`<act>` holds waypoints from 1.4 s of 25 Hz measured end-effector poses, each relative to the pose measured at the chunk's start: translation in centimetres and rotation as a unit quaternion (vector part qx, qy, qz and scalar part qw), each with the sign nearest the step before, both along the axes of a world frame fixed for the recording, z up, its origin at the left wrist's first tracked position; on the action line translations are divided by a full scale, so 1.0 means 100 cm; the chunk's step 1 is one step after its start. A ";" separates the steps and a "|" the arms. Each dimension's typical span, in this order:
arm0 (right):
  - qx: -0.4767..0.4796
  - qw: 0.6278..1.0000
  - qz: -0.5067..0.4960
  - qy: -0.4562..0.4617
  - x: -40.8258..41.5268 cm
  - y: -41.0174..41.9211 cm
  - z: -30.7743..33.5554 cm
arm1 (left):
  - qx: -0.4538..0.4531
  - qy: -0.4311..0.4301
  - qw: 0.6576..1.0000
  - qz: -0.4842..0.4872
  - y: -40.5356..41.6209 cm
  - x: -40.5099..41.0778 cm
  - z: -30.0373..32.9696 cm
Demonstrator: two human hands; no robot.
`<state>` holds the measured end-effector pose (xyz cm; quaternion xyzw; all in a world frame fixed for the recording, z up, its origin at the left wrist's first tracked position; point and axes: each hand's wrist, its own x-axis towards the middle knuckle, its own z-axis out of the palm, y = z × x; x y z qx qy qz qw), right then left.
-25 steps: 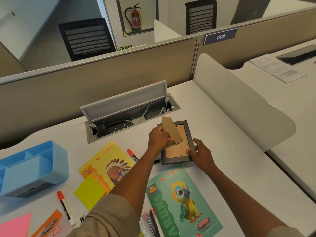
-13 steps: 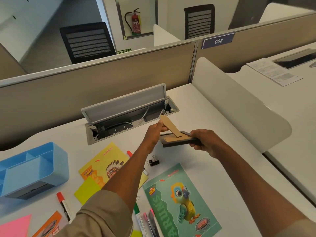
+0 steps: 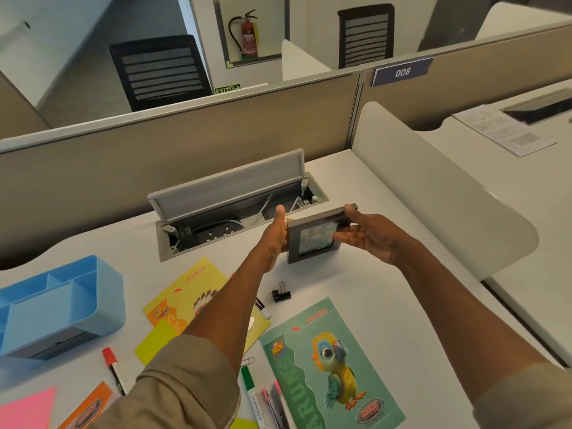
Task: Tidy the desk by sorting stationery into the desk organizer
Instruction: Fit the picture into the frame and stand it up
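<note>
A small dark grey picture frame (image 3: 312, 239) stands nearly upright on the white desk, its glass front facing me. My left hand (image 3: 275, 236) grips its left edge and my right hand (image 3: 365, 235) holds its right side and top corner. The blue desk organizer (image 3: 102, 292) sits at the far left, its visible compartments empty. Stationery lies in front of it: a red-capped marker (image 3: 114, 370), a green-capped marker (image 3: 252, 390), pink and dark pens (image 3: 274, 404), a black binder clip (image 3: 281, 295), a paper clip (image 3: 247, 363).
A green parrot booklet (image 3: 328, 363), a yellow booklet (image 3: 185, 298), yellow, pink and orange papers lie near the front. An open cable box (image 3: 235, 212) with raised lid sits behind the frame. A white curved divider (image 3: 433, 187) bounds the right side.
The frame went from lying face down with its cardboard stand lifted, to being raised, to standing upright with its front toward me. Both hands rose and turned with it.
</note>
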<state>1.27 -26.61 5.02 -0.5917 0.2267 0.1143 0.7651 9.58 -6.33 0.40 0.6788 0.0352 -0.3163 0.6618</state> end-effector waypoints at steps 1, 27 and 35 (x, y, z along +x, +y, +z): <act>-0.021 1.000 0.001 0.001 0.003 0.001 -0.003 | -0.001 0.003 1.000 0.000 -0.001 0.002 0.000; -0.232 0.972 -0.003 0.029 0.039 0.025 -0.021 | 0.009 0.041 0.997 0.057 0.002 0.001 -0.012; -0.256 0.964 -0.011 0.072 0.001 0.038 -0.050 | 0.153 -0.057 0.981 0.106 0.028 -0.040 -0.015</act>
